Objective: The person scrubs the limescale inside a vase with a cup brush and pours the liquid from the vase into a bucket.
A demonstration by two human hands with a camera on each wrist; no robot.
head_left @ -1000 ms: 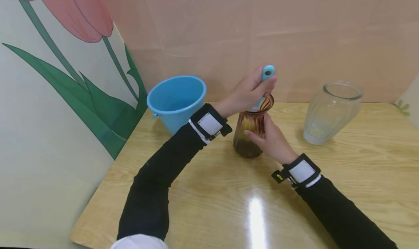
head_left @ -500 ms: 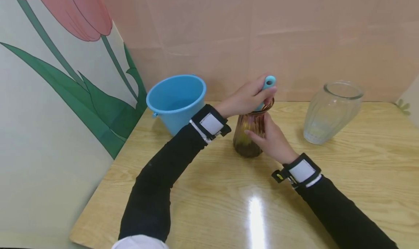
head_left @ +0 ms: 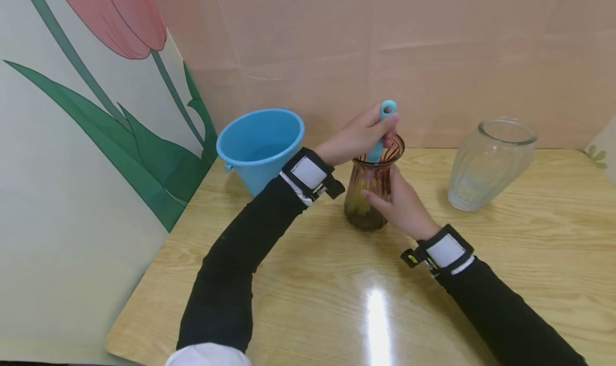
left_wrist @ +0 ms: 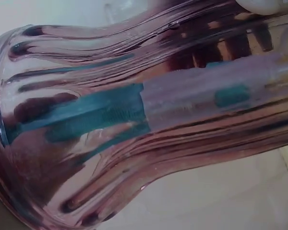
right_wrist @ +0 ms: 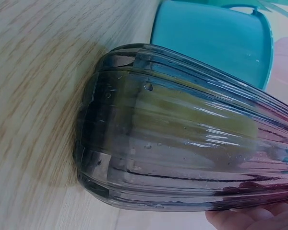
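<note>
The brown vase (head_left: pixel 369 195) is standing upright on the wooden table (head_left: pixel 337 302), ribbed tinted glass, narrow at the neck and flaring at the rim. The left hand (head_left: pixel 358 136) is gripping the teal handle of a brush (head_left: pixel 380 133), fingers curled round it, and the shaft is running down through the vase's mouth. The right hand (head_left: pixel 401 205) is holding the vase's belly from the near side, fingers wrapped against the glass.

The left wrist view is pressing right up to the vase (left_wrist: pixel 134 120): through the wavy ribs the brush (left_wrist: pixel 101 115) is showing as a teal stem that meets a pale, cloudy section, all smeared by the glass. The brush's working end is hard to make out there. The right wrist view is giving the base of the vase (right_wrist: pixel 173 158) instead, thick dark glass sitting on pale wood grain, with something yellowish inside, shape unclear, and fingertips (right_wrist: pixel 249 218) just peeking in at the bottom edge.

Behind the vase, a smooth blue bucket (head_left: pixel 260 146) is sitting near the wall. Well off to the right, a clear vase (head_left: pixel 486 168) of fluted glass is standing alone. A tulip picture (head_left: pixel 86 114) is covering the left panel.
</note>
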